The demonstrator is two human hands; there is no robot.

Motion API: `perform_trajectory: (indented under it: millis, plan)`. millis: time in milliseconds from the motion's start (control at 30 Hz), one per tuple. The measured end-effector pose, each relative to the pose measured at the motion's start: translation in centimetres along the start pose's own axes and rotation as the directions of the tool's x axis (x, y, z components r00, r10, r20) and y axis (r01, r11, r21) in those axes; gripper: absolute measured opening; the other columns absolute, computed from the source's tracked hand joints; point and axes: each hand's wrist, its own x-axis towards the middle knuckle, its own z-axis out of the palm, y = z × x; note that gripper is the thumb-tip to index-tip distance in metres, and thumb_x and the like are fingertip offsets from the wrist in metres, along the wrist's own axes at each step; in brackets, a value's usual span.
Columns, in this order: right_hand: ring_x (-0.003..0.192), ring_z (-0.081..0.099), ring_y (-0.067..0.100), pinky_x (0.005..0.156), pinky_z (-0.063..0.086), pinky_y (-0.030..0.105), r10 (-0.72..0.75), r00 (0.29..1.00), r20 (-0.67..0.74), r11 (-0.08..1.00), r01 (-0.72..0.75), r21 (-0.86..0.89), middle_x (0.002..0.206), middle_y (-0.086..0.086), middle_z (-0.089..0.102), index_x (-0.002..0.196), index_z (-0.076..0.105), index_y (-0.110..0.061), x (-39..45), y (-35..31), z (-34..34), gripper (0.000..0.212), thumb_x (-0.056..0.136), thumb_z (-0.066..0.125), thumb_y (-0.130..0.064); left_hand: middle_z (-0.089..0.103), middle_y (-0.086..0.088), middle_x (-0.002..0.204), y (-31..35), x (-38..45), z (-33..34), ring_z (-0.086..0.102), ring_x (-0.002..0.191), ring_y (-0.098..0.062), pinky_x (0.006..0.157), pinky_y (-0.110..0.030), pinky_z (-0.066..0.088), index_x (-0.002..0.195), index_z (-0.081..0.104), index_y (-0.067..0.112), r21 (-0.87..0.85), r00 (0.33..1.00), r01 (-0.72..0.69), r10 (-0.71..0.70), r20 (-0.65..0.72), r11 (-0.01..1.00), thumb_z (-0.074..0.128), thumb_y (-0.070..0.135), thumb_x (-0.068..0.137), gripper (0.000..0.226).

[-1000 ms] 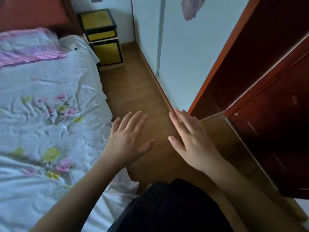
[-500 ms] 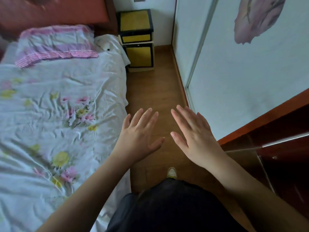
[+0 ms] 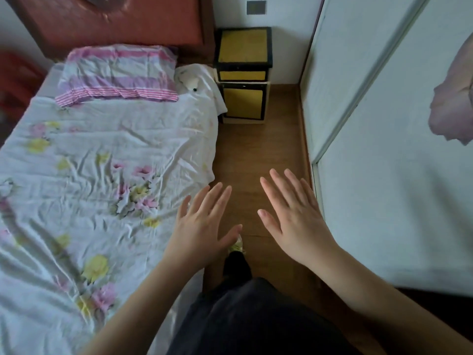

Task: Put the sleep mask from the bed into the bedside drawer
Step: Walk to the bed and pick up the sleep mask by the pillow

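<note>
A white sleep mask with a small black spot lies on the far right corner of the bed, beside the pink striped pillow. Right of it stands the yellow bedside cabinet; its upper drawer is closed. My left hand hovers flat and empty over the bed's right edge. Over the wooden floor, my right hand is spread the same way, holding nothing. Both hands are far short of the mask and the cabinet.
A narrow strip of wooden floor runs between the bed and a white sliding wardrobe door on the right. A red headboard backs the bed. My dark trousers and one shoe show below.
The view has swung left and moved forward along the aisle; the dark red door at the right has left the frame. Bed, pillow and cabinet look closer. Both hands stay open.
</note>
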Motion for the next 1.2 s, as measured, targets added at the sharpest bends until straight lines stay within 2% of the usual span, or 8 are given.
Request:
perform_trajectory:
  millis: [233, 367, 567, 800, 1033, 1200]
  plan:
    - [0.151, 0.007, 0.022, 0.122, 0.007, 0.044, -0.052, 0.998, 0.030, 0.998, 0.053, -0.024, 0.162, 0.004, 0.019, 0.154, 0.017, -0.023, 13.6, -0.1, 0.3, 0.061, 0.101, 0.018, -0.054, 0.015, -0.002, 0.163, -8.3, 10.3, -1.6, 0.008, 0.150, -0.023, 0.122, -0.048, 0.009, 0.155, 0.004, 0.022, -0.038, 0.994, 0.104, -0.104, -0.012, 0.994, 0.034, 0.067, 0.089, 0.085]
    - [0.151, 0.004, 0.020, 0.122, 0.008, 0.044, -0.026, 0.999, 0.040, 1.000, 0.026, -0.013, 0.163, 0.002, 0.016, 0.154, 0.013, -0.026, 19.4, -0.1, -0.3, 0.062, 0.101, 0.013, -0.058, 0.009, 0.000, 0.164, -12.0, 15.4, -2.9, 0.002, 0.151, -0.022, 0.122, -0.048, 0.007, 0.155, -0.001, 0.026, -0.038, 0.995, 0.092, -0.091, 0.030, 0.995, 0.028, 0.070, 0.088, 0.085]
    - [0.151, 0.004, 0.021, 0.121, 0.006, 0.042, -0.051, 0.995, 0.085, 0.998, 0.054, -0.029, 0.163, 0.001, 0.015, 0.154, 0.013, -0.027, 26.1, 0.8, -0.7, 0.063, 0.100, 0.014, -0.058, 0.018, -0.004, 0.163, -15.6, 22.4, -4.4, 0.012, 0.149, -0.027, 0.119, -0.050, 0.011, 0.154, 0.011, 0.022, -0.012, 0.997, 0.070, -0.070, -0.016, 0.997, 0.025, 0.071, 0.088, 0.083]
    - [0.151, 0.003, 0.021, 0.122, 0.006, 0.042, -0.077, 0.992, 0.103, 0.997, 0.076, 0.007, 0.163, 0.001, 0.014, 0.154, 0.014, -0.025, 34.8, 3.9, -0.5, 0.063, 0.100, 0.016, -0.057, 0.018, -0.005, 0.163, -17.2, 30.0, -4.8, 0.011, 0.150, -0.027, 0.120, -0.052, 0.015, 0.154, 0.015, 0.020, -0.044, 0.995, 0.103, -0.102, 0.006, 0.994, 0.032, 0.067, 0.089, 0.082]
    - [0.151, 0.002, 0.020, 0.121, 0.002, 0.039, -0.098, 0.990, 0.102, 0.995, 0.095, 0.041, 0.164, 0.001, 0.012, 0.155, 0.013, -0.026, 44.9, 9.0, -1.6, 0.064, 0.099, 0.013, -0.058, 0.008, -0.002, 0.164, -18.2, 40.2, -5.8, 0.000, 0.150, -0.025, 0.121, -0.050, 0.008, 0.155, 0.005, 0.024, 0.008, 0.984, 0.162, -0.163, 0.078, 0.987, 0.023, 0.070, 0.086, 0.084]
    - [0.151, 0.001, 0.021, 0.122, 0.003, 0.042, -0.165, 0.979, 0.122, 0.986, 0.159, 0.057, 0.164, 0.001, 0.010, 0.155, 0.012, -0.025, 51.8, 11.6, -2.8, 0.066, 0.098, 0.012, -0.059, 0.015, -0.005, 0.163, -18.8, 47.3, -7.4, 0.007, 0.150, -0.027, 0.120, -0.053, 0.014, 0.153, 0.011, 0.023, 0.018, 0.984, 0.171, -0.171, 0.041, 0.985, 0.022, 0.070, 0.086, 0.083]
